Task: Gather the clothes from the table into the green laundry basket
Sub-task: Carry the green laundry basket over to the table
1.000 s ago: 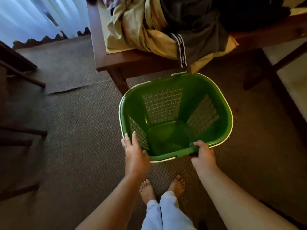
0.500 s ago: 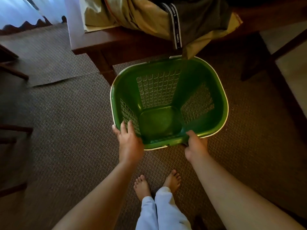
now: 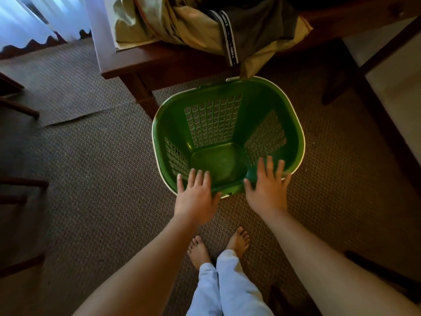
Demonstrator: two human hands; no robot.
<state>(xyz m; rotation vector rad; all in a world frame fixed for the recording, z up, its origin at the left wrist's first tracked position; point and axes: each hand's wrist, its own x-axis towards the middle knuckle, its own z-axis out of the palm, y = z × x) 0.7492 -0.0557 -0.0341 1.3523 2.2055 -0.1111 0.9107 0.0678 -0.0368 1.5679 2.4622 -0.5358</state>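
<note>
Both hands have let go: left hand (image 3: 197,199) and right hand (image 3: 266,189) spread above basket (image 3: 293,124).

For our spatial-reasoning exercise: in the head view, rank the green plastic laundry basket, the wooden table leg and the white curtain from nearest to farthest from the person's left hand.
1. Green plastic laundry basket, right under the left hand.
2. Wooden table leg, ahead, slightly left.
3. White curtain, far upper left.

The top edge of the frame is cutting off the heap of khaki and dark grey clothes (image 3: 205,23) lying on the dark wooden bench (image 3: 173,62), while the two spread hands are hiding part of the green plastic laundry basket's (image 3: 293,124) near rim.
</note>
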